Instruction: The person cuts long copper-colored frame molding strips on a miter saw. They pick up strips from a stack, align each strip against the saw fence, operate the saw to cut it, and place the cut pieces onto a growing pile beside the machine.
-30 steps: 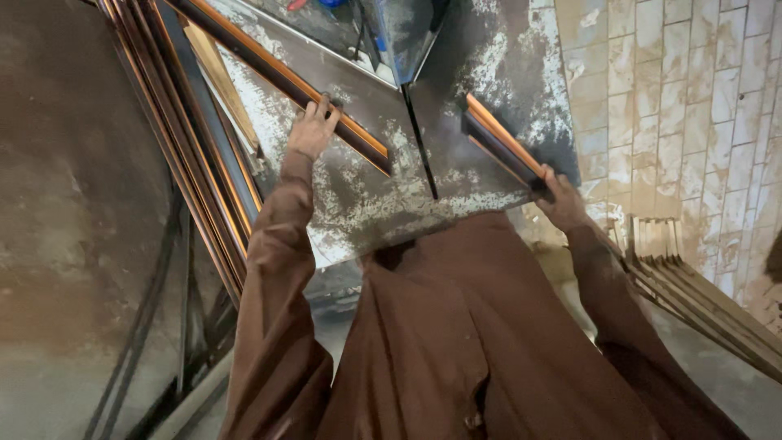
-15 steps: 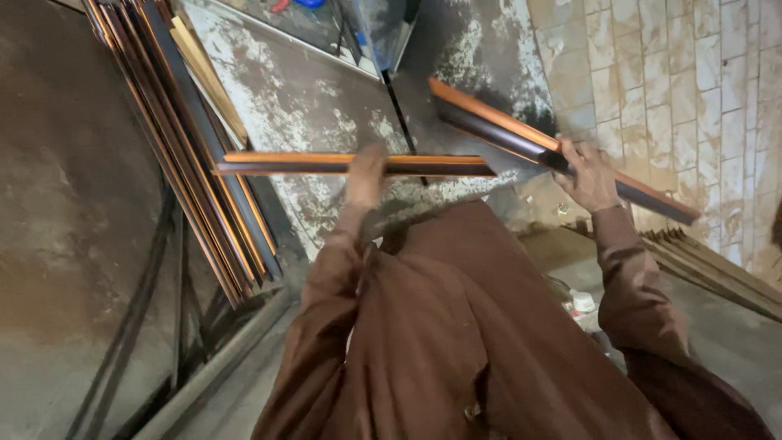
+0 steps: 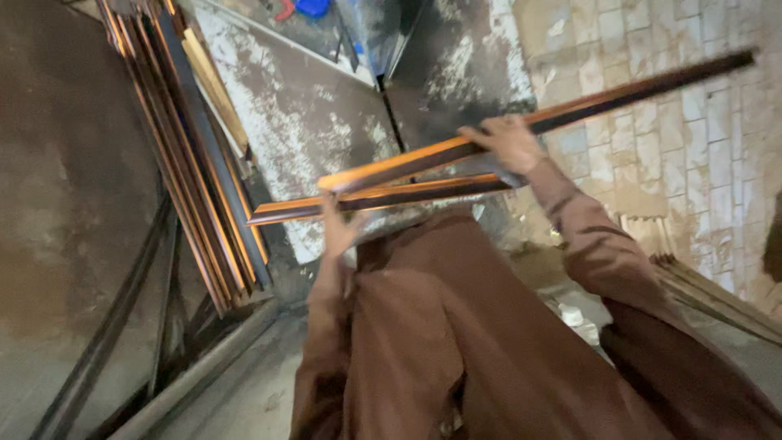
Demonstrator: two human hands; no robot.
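**Hands lift two long strips off the stack**

Right hand (image 3: 509, 143), just right of centre in the head view, is closed around the upper metal strip (image 3: 570, 110), a long brown length with an orange-lit edge that runs from mid-frame up to the far right, slanting across the tiled wall (image 3: 676, 163). Left hand (image 3: 338, 231), lower and nearer the middle, presses up against the lower strip (image 3: 375, 198) from underneath; its fingers look curled on the strip, though blur hides how firmly. Both strips are in the air, crossing in front of the brown-sleeved arms, clear of everything else. At upper left a stack of similar strips (image 3: 191, 155) leans against the mottled grey panel (image 3: 277, 122). By my reckoning two pieces are already picked out and carried; nothing in view shows where they are meant to rest, and the leaning stack remains large.
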